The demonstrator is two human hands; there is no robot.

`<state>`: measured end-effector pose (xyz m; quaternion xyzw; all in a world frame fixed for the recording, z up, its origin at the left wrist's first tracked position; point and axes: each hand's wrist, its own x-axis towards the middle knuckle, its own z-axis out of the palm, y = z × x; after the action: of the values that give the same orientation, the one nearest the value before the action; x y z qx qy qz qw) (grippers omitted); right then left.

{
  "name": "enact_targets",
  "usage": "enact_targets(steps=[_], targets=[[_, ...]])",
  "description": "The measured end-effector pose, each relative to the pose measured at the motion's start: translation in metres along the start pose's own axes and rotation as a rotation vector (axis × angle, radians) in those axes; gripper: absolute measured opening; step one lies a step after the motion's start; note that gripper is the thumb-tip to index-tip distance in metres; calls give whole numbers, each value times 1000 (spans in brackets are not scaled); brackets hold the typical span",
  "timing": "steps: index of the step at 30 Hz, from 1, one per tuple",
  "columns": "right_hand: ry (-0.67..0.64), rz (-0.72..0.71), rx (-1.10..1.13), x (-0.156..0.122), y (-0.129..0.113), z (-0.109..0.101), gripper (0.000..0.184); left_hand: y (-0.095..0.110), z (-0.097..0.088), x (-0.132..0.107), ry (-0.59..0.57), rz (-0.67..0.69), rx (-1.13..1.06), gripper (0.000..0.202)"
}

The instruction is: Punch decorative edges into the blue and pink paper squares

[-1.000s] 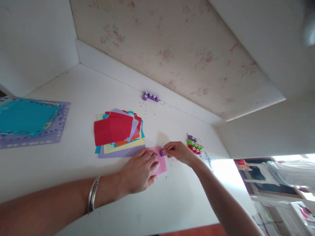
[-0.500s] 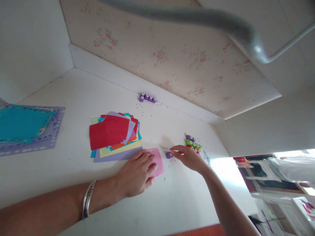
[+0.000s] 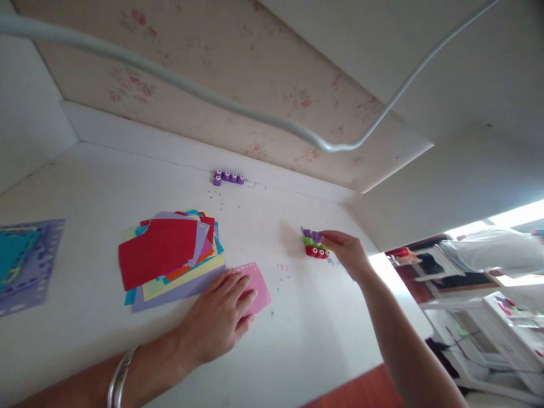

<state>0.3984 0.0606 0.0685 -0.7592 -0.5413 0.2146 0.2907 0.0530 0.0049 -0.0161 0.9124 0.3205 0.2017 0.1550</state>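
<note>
My left hand (image 3: 232, 306) lies flat on a pink sheet of paper (image 3: 257, 286) with small holes punched along its top edge. Its fingers are stretched out and hold nothing. Over a cluster of small craft punches at the right, my right hand (image 3: 346, 252) pinches a purple paper punch (image 3: 317, 237). Red punches (image 3: 317, 251) and green punches (image 3: 307, 241) stand right beside it, partly covered by the fingers. Tiny pink paper cut-outs (image 3: 283, 272) are scattered between the pink sheet and the punches.
Left of the pink sheet is a pile of coloured paper (image 3: 161, 249). More purple punches (image 3: 229, 177) line the back edge of the white table (image 3: 191, 357). Punched blue and lilac sheets (image 3: 32, 266) lie far left. A pale curved bar (image 3: 255, 116) crosses above. A person in white (image 3: 497, 249) is at the far right.
My right hand has carried the purple punch from beside the pink sheet to the punch cluster at the right. My left hand stays on the pink sheet. The camera view has shifted.
</note>
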Motion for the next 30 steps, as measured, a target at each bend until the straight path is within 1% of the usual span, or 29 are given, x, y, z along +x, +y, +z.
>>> enact_targets(steps=[1, 3, 5, 7, 11, 15, 19, 23, 25, 27, 29, 30], targets=[[86, 3, -31, 10, 10, -9, 40, 0, 0, 0, 8, 1, -2, 37], [173, 2, -178, 31, 28, -22, 37, 0, 2, 0, 22, 0, 1, 37], [153, -15, -380, 49, 44, -29, 32, 0, 3, 0, 27, -5, 14, 38], [108, -33, -513, 61, 55, -28, 29, 0, 4, 0, 24, -6, 27, 38], [54, -36, -567, 72, 63, -16, 27, 0, 4, 1, 16, 1, 45, 38], [0, -25, -592, 75, 61, -9, 26, -1, 3, 1, 20, 1, 47, 39], [-30, -4, -592, 76, 58, -10, 25, -1, 3, 1, 25, 3, 42, 39], [11, 6, -594, 75, 51, -13, 25, -1, 3, 1, 5, 1, 48, 39], [53, -2, -602, 77, 44, -13, 27, -1, 2, 1, 4, 2, 52, 39], [77, -26, -603, 80, 32, -7, 28, -1, 0, 1, 10, 5, 49, 39], [60, -76, -593, 85, 15, 6, 29, -1, -1, 0, 19, 12, 47, 39], [35, -114, -582, 87, 4, 15, 29, -1, -1, 0, 27, 15, 50, 39]])
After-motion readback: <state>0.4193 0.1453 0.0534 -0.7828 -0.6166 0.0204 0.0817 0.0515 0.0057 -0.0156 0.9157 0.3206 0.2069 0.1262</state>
